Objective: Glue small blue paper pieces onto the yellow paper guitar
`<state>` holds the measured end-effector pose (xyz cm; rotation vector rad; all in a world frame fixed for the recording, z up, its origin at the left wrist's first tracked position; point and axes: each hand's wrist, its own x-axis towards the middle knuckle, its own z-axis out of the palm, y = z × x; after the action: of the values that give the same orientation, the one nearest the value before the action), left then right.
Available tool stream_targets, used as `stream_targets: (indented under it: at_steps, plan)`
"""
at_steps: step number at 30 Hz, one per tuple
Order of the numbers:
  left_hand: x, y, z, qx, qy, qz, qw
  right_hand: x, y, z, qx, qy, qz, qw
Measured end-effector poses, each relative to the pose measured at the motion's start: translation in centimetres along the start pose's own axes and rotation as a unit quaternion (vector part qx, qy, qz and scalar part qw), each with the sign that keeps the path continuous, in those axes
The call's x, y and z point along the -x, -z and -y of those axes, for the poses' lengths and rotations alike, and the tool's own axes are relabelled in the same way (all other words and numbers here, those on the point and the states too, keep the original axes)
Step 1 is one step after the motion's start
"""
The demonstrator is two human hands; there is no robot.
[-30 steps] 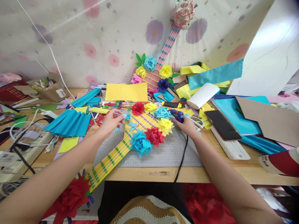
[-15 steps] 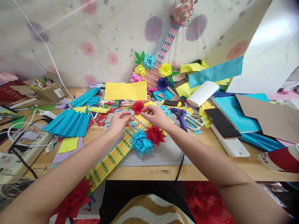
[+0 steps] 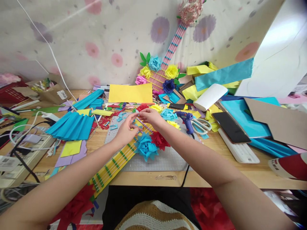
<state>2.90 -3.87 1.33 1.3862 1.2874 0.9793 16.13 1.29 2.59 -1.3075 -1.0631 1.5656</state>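
Above a yellow paper guitar [image 3: 120,155] with green frets and white strings, my two hands meet at the fingertips. A small light-blue paper piece [image 3: 137,111] shows between them. My left hand [image 3: 127,129] pinches it from the left, fingers bent. From the right, my right hand [image 3: 151,115] closes its fingertips on the same piece; its thumb is partly hidden. Just below are a blue paper flower [image 3: 146,146] and a red paper flower [image 3: 160,140]. Another red flower [image 3: 143,107] is half covered behind my right hand. A purple strip [image 3: 141,123] crosses the strings.
A glue gun [image 3: 185,120] and scissors [image 3: 201,126] lie to the right, near a phone [image 3: 230,127] and a paper cup [image 3: 290,166]. Pleated blue paper [image 3: 72,126] lies at left. A pink guitar [image 3: 172,48] leans on the wall behind. A cutting mat [image 3: 165,163] lies underneath.
My right hand has moved left from over the strings to meet my left fingertips at the light-blue piece. The view has shifted slightly.
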Motion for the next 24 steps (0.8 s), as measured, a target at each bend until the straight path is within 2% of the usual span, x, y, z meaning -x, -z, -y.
stream_targets:
  at_steps: [7,11,13,15,17,18,21,24]
  plan:
    - [-0.6,0.9,0.9,-0.076,-0.052,0.046,0.995,-0.4,-0.1,0.3,-0.013,0.009,-0.001,1.0]
    - [-0.3,0.9,1.0,-0.114,-0.05,0.07,0.99,-1.0,0.2,0.1,0.002,0.031,-0.009,0.999]
    - [-0.1,1.0,0.7,-0.147,-0.074,0.033,0.986,-1.5,0.5,-0.1,0.033,0.047,-0.014,0.998]
    - [-0.4,1.2,0.4,-0.2,-0.121,-0.041,0.971,-2.0,1.0,-0.1,0.115,0.069,-0.021,0.991]
    - [-1.2,1.6,0.4,-0.267,-0.163,-0.101,0.944,-2.4,1.6,0.0,0.241,0.089,-0.016,0.966]
    - [-1.8,1.8,0.4,-0.302,-0.173,-0.107,0.931,-2.4,1.8,0.2,0.304,0.094,-0.007,0.948]
    - [-4.1,2.3,1.0,-0.406,-0.188,-0.043,0.893,-2.3,2.3,1.0,0.434,0.093,0.034,0.895]
    - [-5.9,2.4,1.6,-0.446,-0.196,0.026,0.873,-2.2,2.2,1.8,0.492,0.082,0.064,0.864]
